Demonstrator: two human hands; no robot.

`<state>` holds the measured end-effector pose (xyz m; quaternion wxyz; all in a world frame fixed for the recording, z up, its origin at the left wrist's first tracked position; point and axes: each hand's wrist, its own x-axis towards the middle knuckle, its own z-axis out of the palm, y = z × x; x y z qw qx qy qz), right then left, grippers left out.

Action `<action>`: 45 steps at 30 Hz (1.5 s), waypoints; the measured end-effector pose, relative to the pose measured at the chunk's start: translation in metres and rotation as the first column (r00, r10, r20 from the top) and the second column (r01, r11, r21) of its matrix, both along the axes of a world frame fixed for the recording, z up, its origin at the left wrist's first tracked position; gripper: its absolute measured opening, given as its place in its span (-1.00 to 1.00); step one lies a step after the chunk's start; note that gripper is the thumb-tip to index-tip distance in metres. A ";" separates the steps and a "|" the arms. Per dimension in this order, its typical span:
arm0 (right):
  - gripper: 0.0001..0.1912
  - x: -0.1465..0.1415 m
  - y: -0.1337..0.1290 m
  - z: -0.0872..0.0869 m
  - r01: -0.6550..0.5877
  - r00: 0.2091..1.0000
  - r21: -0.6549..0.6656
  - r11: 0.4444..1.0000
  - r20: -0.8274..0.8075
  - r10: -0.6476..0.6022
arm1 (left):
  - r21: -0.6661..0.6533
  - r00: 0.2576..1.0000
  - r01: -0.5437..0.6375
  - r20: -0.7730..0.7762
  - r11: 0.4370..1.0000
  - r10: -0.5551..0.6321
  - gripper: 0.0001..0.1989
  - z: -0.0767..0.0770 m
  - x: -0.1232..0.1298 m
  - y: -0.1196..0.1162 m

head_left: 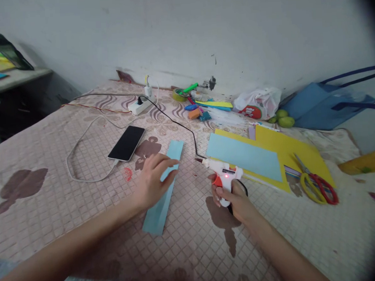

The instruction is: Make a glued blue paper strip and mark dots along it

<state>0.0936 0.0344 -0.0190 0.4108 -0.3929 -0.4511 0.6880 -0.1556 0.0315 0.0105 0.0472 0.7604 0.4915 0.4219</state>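
My right hand [232, 197] is wrapped round the handle of a white hot glue gun [226, 172] with an orange trigger and a lit red light. Its dark nozzle points left, toward a folded light blue paper strip [159, 205] lying lengthwise on the table. Over the middle of that strip is my left hand [154, 175], thumb and fingers stretched out and apart, gripping nothing. Whether its fingertips touch the paper I cannot tell. Right of the glue gun, a light blue sheet [245, 154] lies on yellow sheets [295, 151].
Scissors [315, 184] with yellow and red handles lie at the right. A phone [127, 143] on a charging cable and a power strip [140, 105] are at the left and back. The black cord [177, 122] crosses behind the glue gun. Along the wall sit a plastic bag [257, 103] and green fruit [285, 120].
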 end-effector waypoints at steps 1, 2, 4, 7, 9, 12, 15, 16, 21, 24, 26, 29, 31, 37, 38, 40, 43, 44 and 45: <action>-0.63 -0.003 0.001 0.002 0.018 1.000 0.001 1.000 0.003 -0.018 | 0.004 0.999 0.043 -0.030 0.999 -0.043 -0.86 0.007 0.008 -0.002; -0.59 -0.007 0.003 0.003 0.037 0.999 0.003 0.999 0.001 -0.037 | -0.003 0.994 0.097 -0.050 0.995 -0.097 -0.89 0.014 0.016 -0.002; -0.54 -0.015 0.007 0.004 0.088 0.996 0.027 0.996 -0.011 -0.088 | -0.032 0.986 0.145 -0.079 0.989 -0.147 -0.86 0.025 0.034 0.002; -0.62 -0.025 0.012 -0.001 0.178 0.984 0.130 0.975 0.006 -0.180 | -0.090 0.982 0.111 -0.146 0.990 -0.123 -0.85 0.031 0.059 0.014; -0.69 -0.028 0.014 -0.004 0.219 0.969 0.209 0.953 0.070 -0.238 | -0.130 0.981 0.052 -0.177 0.990 -0.074 -0.83 0.032 0.072 0.021; -0.73 -0.030 0.015 -0.006 0.233 0.941 0.315 0.920 0.164 -0.295 | -0.181 0.982 -0.015 -0.189 0.983 -0.020 -0.82 0.033 0.083 0.024; -0.75 -0.030 0.014 -0.004 0.230 0.922 0.373 0.899 0.211 -0.324 | -0.215 0.981 -0.053 -0.191 0.975 0.011 -0.81 0.033 0.089 0.023; -0.75 -0.030 0.014 -0.002 0.231 0.917 0.384 0.894 0.221 -0.332 | -0.223 0.981 -0.061 -0.192 0.973 0.018 -0.81 0.034 0.091 0.022; -0.74 -0.028 0.009 0.004 0.209 0.897 0.418 0.884 0.279 -0.344 | -0.249 0.978 -0.089 -0.204 0.964 0.037 -0.80 0.035 0.095 0.021; -0.74 -0.027 0.006 0.006 0.206 0.888 0.431 0.879 0.295 -0.353 | -0.237 0.980 -0.078 -0.195 0.968 0.032 -0.79 0.034 0.098 0.021; -0.75 -0.026 0.005 0.006 0.207 0.878 0.433 0.877 0.312 -0.362 | -0.211 0.985 -0.064 -0.171 0.975 0.028 -0.78 0.032 0.101 0.020; -0.76 -0.025 0.004 0.007 0.212 0.866 0.428 0.878 0.334 -0.372 | -0.183 0.991 -0.037 -0.135 0.982 0.012 -0.78 0.031 0.104 0.019; -0.75 -0.024 0.003 0.007 0.212 0.870 0.417 0.884 0.331 -0.365 | -0.178 0.995 -0.029 -0.103 0.984 0.011 -0.81 0.032 0.103 0.019; -0.59 -0.022 0.002 0.006 0.226 0.914 0.375 0.899 0.238 -0.329 | -0.160 0.995 -0.089 -0.056 0.983 0.082 -0.86 0.039 0.088 0.020; -0.58 -0.021 0.002 0.006 0.229 0.912 0.370 0.900 0.240 -0.331 | -0.168 0.994 -0.097 -0.069 0.981 0.086 -0.83 0.038 0.086 0.021; -0.61 -0.020 0.002 0.006 0.229 0.907 0.364 0.903 0.257 -0.334 | -0.191 0.991 -0.105 -0.101 0.976 0.086 -0.76 0.035 0.081 0.023; -0.72 -0.017 0.003 0.006 0.218 0.892 0.375 0.901 0.297 -0.340 | -0.213 0.992 -0.085 -0.106 0.973 0.063 -0.71 0.028 0.076 0.025; -0.76 -0.016 0.004 0.006 0.215 0.884 0.386 0.897 0.313 -0.346 | -0.211 0.995 -0.068 -0.087 0.975 0.051 -0.74 0.025 0.075 0.026; -0.79 -0.015 0.004 0.007 0.207 0.877 0.396 0.894 0.329 -0.349 | -0.208 0.997 -0.050 -0.064 0.977 0.038 -0.79 0.024 0.073 0.028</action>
